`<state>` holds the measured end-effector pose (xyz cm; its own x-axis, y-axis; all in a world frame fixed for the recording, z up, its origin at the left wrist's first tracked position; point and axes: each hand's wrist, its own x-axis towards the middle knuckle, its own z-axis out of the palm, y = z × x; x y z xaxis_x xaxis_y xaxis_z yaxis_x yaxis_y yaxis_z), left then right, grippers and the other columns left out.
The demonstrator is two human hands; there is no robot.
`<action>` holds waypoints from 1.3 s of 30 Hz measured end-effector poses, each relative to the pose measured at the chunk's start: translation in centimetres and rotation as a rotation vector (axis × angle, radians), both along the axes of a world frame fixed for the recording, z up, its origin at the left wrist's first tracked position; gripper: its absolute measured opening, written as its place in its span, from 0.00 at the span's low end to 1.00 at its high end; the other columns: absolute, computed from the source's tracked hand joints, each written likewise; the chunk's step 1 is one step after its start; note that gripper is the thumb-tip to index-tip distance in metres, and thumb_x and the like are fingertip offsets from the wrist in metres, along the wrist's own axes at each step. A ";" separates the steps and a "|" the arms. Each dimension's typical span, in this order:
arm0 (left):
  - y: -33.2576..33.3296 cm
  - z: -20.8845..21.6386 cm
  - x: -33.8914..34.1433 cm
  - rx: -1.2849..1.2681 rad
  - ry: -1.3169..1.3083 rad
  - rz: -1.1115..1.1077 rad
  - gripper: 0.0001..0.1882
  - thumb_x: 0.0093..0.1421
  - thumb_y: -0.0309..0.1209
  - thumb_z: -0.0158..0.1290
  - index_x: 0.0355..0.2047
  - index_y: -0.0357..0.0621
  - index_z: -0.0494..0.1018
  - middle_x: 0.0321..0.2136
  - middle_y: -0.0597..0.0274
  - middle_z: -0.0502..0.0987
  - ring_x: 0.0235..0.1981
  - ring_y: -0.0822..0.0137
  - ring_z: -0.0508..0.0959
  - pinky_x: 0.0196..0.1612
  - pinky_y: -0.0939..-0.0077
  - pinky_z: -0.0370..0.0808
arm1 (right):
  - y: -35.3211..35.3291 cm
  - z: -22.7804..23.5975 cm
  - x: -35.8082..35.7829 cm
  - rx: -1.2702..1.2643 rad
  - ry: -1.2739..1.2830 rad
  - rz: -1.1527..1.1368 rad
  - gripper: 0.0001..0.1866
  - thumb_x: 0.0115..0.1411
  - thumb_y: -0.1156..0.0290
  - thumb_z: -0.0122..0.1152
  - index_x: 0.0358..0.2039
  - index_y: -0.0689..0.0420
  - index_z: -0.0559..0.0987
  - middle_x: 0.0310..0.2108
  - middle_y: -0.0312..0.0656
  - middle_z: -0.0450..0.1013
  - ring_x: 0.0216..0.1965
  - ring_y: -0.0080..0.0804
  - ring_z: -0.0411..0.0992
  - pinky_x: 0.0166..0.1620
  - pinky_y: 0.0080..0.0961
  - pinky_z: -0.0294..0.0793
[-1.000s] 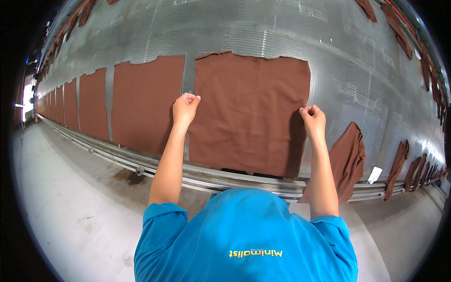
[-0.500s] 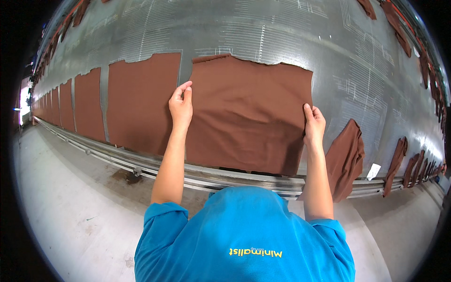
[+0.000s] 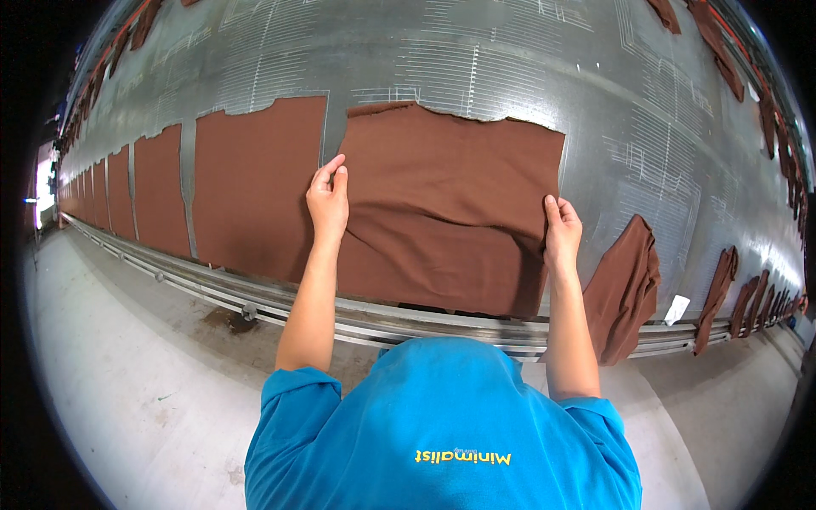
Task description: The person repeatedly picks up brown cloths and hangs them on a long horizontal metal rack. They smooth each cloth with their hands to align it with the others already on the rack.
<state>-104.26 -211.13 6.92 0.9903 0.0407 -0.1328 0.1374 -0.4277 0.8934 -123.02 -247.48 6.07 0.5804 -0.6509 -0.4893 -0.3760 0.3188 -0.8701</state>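
Observation:
A brown cut fabric panel lies on the long grey table in front of me, its far edge curved and slightly rolled at the left corner. My left hand pinches its left side edge between thumb and fingers. On the opposite side edge, my right hand grips the cloth the same way. Creases run across the panel between both hands, and its near part reaches over the metal rail along the table edge. To the left, a flat brown fabric panel lies smooth.
More flat brown panels continue in a row leftward. Right of me a crumpled brown fabric piece hangs over the metal rail, beside a white paper tag. Further bunched pieces hang beyond. White lines mark the tabletop.
Both hands have shifted slightly nearer to me, the right one also a little left. The panel's far edge has come slightly closer, and a deeper fold now crosses its middle.

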 end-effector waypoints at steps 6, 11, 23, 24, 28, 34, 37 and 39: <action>0.2 -1.0 -0.5 -0.047 0.040 0.014 0.15 0.71 0.29 0.55 0.54 0.36 0.80 0.52 0.59 0.80 0.52 0.69 0.79 0.56 0.76 0.74 | -0.2 -0.3 -0.1 -0.008 0.001 0.024 0.13 0.72 0.66 0.63 0.46 0.64 0.81 0.37 0.33 0.80 0.37 0.16 0.73 0.43 0.17 0.73; 0.5 -1.7 -0.6 -0.005 0.046 0.005 0.16 0.72 0.31 0.56 0.56 0.38 0.79 0.50 0.64 0.80 0.43 0.79 0.77 0.45 0.83 0.75 | 0.0 0.2 0.2 -0.154 0.057 0.014 0.12 0.71 0.65 0.63 0.44 0.63 0.82 0.36 0.34 0.80 0.37 0.17 0.74 0.42 0.19 0.74; -11.3 2.9 2.7 0.249 -0.439 -0.437 0.11 0.64 0.34 0.65 0.43 0.43 0.85 0.43 0.60 0.83 0.47 0.62 0.81 0.51 0.68 0.77 | -6.4 2.2 8.4 -0.609 0.344 0.140 0.15 0.62 0.61 0.67 0.38 0.61 0.85 0.33 0.48 0.83 0.37 0.43 0.81 0.46 0.38 0.78; -13.5 2.9 3.3 0.228 -0.453 -0.498 0.11 0.63 0.34 0.65 0.43 0.43 0.85 0.43 0.60 0.83 0.46 0.61 0.81 0.50 0.68 0.77 | -6.7 1.8 8.8 -0.629 0.357 0.151 0.15 0.61 0.60 0.67 0.37 0.60 0.86 0.33 0.48 0.83 0.37 0.45 0.82 0.45 0.40 0.78; -20.6 0.8 5.3 0.211 -0.481 -0.668 0.11 0.62 0.35 0.65 0.42 0.45 0.85 0.40 0.61 0.82 0.45 0.58 0.80 0.49 0.65 0.76 | -6.7 1.7 10.5 -0.614 0.494 0.225 0.16 0.61 0.58 0.67 0.36 0.60 0.86 0.31 0.46 0.83 0.35 0.41 0.82 0.43 0.38 0.79; -25.3 -0.6 6.4 0.353 -0.399 -0.843 0.11 0.62 0.38 0.65 0.40 0.46 0.85 0.38 0.62 0.81 0.45 0.57 0.79 0.54 0.59 0.71 | -7.2 1.1 10.9 -0.570 0.462 0.242 0.13 0.59 0.62 0.65 0.34 0.59 0.86 0.30 0.47 0.83 0.36 0.45 0.82 0.43 0.40 0.79; -25.7 -1.0 6.9 0.379 -0.364 -0.860 0.11 0.62 0.38 0.64 0.39 0.46 0.84 0.39 0.62 0.81 0.44 0.58 0.79 0.55 0.60 0.71 | -7.4 1.1 10.6 -0.515 0.359 0.207 0.13 0.58 0.63 0.64 0.34 0.59 0.86 0.28 0.45 0.83 0.33 0.40 0.81 0.41 0.37 0.79; -25.8 -0.6 7.0 0.381 -0.326 -0.856 0.11 0.63 0.38 0.64 0.39 0.45 0.84 0.40 0.62 0.80 0.43 0.58 0.79 0.54 0.60 0.71 | -7.5 1.9 10.4 -0.491 0.315 0.181 0.12 0.58 0.63 0.64 0.33 0.59 0.86 0.27 0.43 0.82 0.31 0.37 0.81 0.40 0.35 0.79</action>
<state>-97.21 -236.97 6.29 0.6911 -0.7224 0.0248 -0.5802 -0.5339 0.6151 -112.63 -255.00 8.01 0.5789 -0.7486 -0.3233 -0.6499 -0.1842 -0.7374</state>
